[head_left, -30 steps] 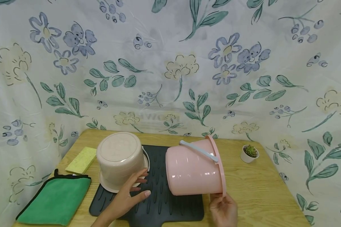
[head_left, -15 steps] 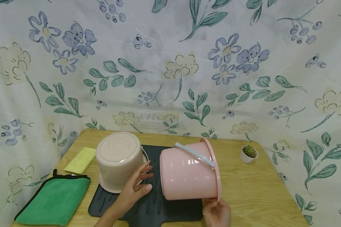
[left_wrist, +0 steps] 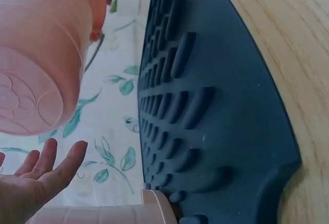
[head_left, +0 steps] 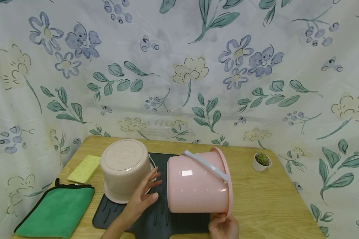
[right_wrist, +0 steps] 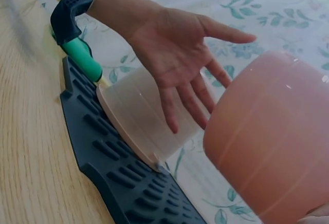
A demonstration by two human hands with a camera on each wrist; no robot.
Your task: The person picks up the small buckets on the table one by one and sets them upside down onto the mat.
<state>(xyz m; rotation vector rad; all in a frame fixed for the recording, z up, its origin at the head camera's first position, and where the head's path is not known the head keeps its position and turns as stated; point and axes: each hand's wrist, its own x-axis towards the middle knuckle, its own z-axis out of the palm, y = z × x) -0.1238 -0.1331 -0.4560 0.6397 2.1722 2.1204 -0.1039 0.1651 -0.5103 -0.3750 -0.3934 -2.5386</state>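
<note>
A pink bucket [head_left: 197, 182] with a pale blue handle [head_left: 206, 164] lies sideways in the air above the dark ribbed mat [head_left: 155, 219], its base facing left. The right hand [head_left: 224, 226] grips its rim from below. Between the two buckets, the left hand [head_left: 142, 199] holds nothing, its fingers spread and apart from the pink bucket's base in the right wrist view. A beige bucket [head_left: 124, 172] stands upside down on the mat's left part, just behind the left hand. In the left wrist view the pink bucket's base [left_wrist: 25, 95] shows a moulded flower pattern.
On the wooden table [head_left: 257, 205], a yellow sponge [head_left: 84, 169] and a folded green cloth [head_left: 57, 210] with black edging lie at left. A small potted succulent [head_left: 262, 161] stands at back right. A floral curtain [head_left: 179, 66] hangs behind the table.
The right hand has carried the pink bucket left and slightly down, nearer the left hand. The left hand has shifted only a little to the right. The beige bucket stays where it was.
</note>
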